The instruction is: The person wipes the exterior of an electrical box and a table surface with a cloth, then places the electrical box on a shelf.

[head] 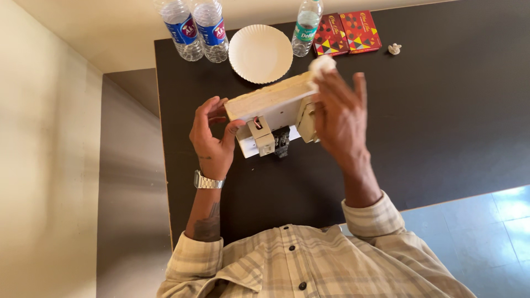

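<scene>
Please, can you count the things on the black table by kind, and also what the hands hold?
Plastic water bottles: 3
White paper plate: 1
Red patterned boxes: 2
Small crumpled white wad: 1
Cream switch board, held by left hand and right hand: 1
Total: 8

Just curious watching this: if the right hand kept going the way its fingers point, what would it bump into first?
The right hand points up the table, a white wad at its fingertips. Straight on, it would likely meet the two red boxes or the bottle beside them first; height above the table is unclear.
</scene>
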